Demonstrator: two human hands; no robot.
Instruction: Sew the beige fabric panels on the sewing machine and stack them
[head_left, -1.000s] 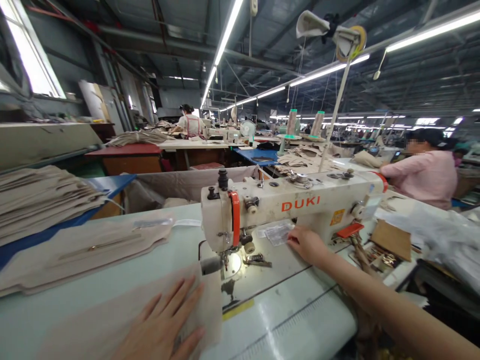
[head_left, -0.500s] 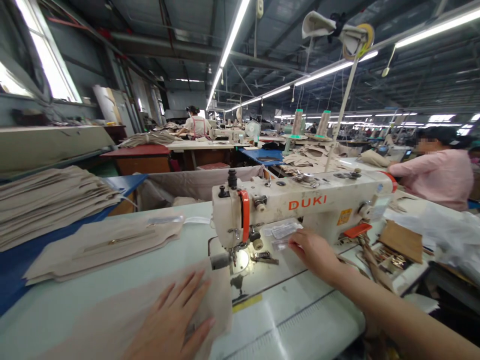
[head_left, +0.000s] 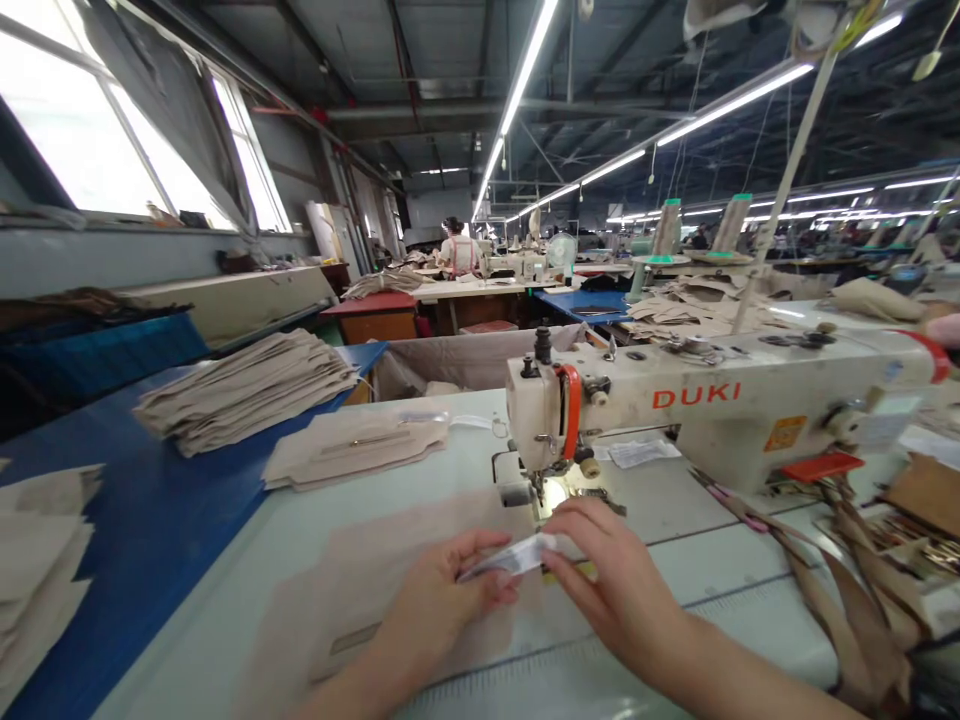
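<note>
My left hand [head_left: 444, 600] and my right hand [head_left: 616, 585] meet in front of the sewing machine's [head_left: 697, 395] needle area. Both are closed in a pinch on a small white, shiny label [head_left: 523, 556], one at each end. Its print cannot be made out. Beneath them a pale beige fabric panel [head_left: 375, 545] lies flat on the table, with a narrow slot [head_left: 354, 638] partly covered by my left forearm. Other white labels [head_left: 643, 452] rest on the machine bed behind the needle.
Left of the machine lies a stack of beige pieces with a zipper [head_left: 360, 447]. A larger fabric pile [head_left: 247, 385] sits on the blue table [head_left: 180, 560]. Scissors [head_left: 731, 505] and brown straps [head_left: 840, 570] lie at right. Another person [head_left: 460, 252] sits far back.
My right hand has come from the labels behind the needle toward me with one label. My left hand has lifted off the fabric and grips it too. The view has turned left.
</note>
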